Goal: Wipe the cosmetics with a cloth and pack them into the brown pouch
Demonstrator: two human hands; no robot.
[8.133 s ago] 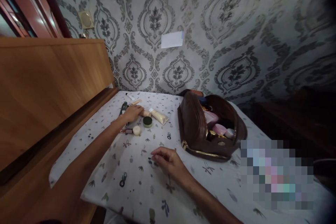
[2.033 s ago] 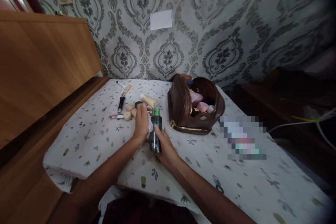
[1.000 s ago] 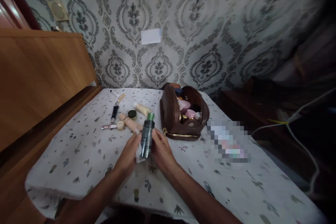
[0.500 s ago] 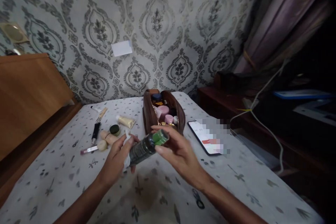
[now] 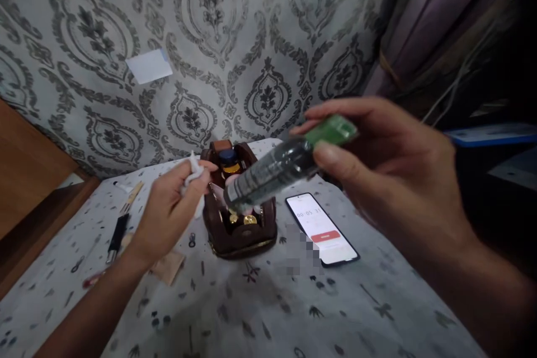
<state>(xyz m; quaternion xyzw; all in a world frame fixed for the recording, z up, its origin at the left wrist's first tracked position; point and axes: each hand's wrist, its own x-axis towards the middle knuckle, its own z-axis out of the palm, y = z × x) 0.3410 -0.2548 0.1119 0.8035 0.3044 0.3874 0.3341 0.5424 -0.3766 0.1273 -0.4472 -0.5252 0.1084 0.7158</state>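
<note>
My right hand (image 5: 394, 162) grips a dark see-through bottle (image 5: 272, 173) by its green cap end. The bottle is tilted, its base pointing down and left above the open brown toiletry bag (image 5: 241, 246). At the bag's left side, my left hand (image 5: 165, 210) pinches a crumpled white tissue (image 5: 193, 173). Inside the bag I see a dark-blue-lidded jar (image 5: 229, 161) and gold-capped containers (image 5: 250, 220); the bottle covers part of the contents.
A phone (image 5: 323, 232) with a lit timer screen lies right of the bag. Left are a black tube (image 5: 116, 238), a brush (image 5: 122, 186) and other cosmetics partly behind my left arm. A wooden panel (image 5: 29, 173) bounds the left; patterned wallpaper (image 5: 268, 95) rises behind.
My right hand has taken the bottle away from my left, up and right over the bag. The tissue stays in my left hand. The view has shifted closer.
</note>
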